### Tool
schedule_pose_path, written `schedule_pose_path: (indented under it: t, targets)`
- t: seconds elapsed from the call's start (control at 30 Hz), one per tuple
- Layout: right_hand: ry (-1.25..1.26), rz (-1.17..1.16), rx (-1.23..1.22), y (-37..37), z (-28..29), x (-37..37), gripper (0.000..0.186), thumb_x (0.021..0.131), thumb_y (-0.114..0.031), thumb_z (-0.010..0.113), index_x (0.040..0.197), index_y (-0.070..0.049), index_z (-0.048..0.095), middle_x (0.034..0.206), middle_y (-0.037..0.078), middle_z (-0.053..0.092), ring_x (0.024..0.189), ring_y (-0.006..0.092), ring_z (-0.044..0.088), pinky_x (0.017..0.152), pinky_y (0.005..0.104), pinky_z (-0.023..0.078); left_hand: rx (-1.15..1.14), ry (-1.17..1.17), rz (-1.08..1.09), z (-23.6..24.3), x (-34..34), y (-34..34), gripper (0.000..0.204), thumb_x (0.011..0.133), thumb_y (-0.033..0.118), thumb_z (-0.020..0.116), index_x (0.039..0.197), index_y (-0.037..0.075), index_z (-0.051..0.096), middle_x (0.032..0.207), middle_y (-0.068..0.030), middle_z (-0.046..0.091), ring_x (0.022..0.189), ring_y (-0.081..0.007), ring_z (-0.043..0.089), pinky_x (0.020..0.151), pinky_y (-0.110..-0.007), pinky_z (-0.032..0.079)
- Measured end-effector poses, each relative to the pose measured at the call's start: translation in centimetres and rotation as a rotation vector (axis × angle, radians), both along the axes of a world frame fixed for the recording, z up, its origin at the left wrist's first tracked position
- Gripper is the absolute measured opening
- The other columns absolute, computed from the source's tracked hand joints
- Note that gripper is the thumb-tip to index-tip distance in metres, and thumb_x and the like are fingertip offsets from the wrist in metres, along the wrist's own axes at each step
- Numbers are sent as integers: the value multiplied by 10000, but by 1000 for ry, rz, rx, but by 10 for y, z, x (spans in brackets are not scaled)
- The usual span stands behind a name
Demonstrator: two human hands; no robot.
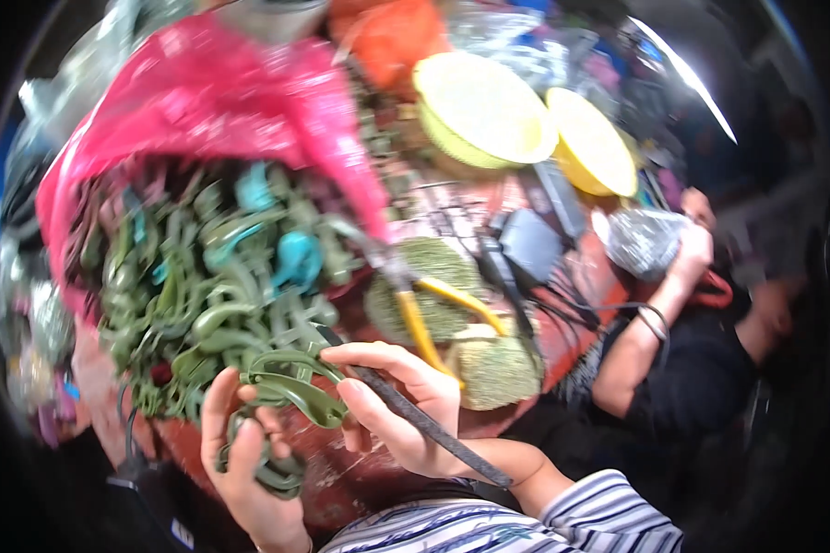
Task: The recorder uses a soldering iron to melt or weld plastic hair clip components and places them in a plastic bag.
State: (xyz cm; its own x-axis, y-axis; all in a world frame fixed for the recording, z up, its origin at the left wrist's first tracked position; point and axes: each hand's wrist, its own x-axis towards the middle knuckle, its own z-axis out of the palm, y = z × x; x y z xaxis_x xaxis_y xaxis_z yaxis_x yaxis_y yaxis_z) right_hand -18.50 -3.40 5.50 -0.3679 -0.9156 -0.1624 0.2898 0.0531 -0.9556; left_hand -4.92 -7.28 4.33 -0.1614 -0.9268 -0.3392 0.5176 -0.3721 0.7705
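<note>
Slanting between both hands, a curved green piece (309, 398) hung near the tabletop's near edge (337, 465).
Its long axis ran down rightward toward the nearer right hand (415, 405), fingers clamped on a dark strip (433, 430); the left hand (256, 493) curled its fingers around green loops (281, 477).

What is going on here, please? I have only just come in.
The left hand has curved, glossy green pieces between its thumb and fingers, while the right hand grips a long, flat, dark bar close to them. Just beyond, a heap of similar green pieces lies at the mouth of a shiny pink plastic bag. At the right, another person holds a silvery plastic bag.
</note>
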Motion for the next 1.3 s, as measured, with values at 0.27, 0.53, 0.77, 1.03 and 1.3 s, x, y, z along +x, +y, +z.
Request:
schedule_pose_path:
  t: [0.27,0.53,0.77,1.03,1.3]
  targets:
    - [497,-672,10,77,6,-69,180,812,6,513,985,25,558,730,54,570,472,51,495,416,175,379,153,308,-82,-3,-4,11,504,732,67,488,1202,-63,360,994,-125,480,770,-160,478,584,-233,438]
    - [621,-919,15,124,-6,-121,176,846,-73,507,981,29,558,647,32,555,449,41,472,390,149,333,251,433,-89,-4,-7,9,503,734,-7,472,1211,-70,326,1004,-158,458,795,-163,474,659,-225,450]
    - [550,-913,68,138,-29,-132,141,813,-38,541,937,16,580,666,14,545,439,33,454,384,158,335,251,395,-251,-18,-9,13,408,785,-22,442,1183,-49,356,977,-130,459,738,-136,447,599,-216,450]
    - [573,-930,64,140,-33,-134,136,813,-34,530,926,14,586,676,10,544,457,27,440,397,160,336,230,360,-258,-21,-10,15,323,763,-26,456,1085,-36,427,923,-112,477,660,-122,458,540,-209,429]
    - [552,-929,90,144,-46,-137,144,820,-30,521,937,14,593,700,19,564,471,25,446,409,156,337,217,295,-281,-22,-14,17,291,760,-24,461,1050,-30,447,912,-109,481,654,-122,460,530,-210,424]
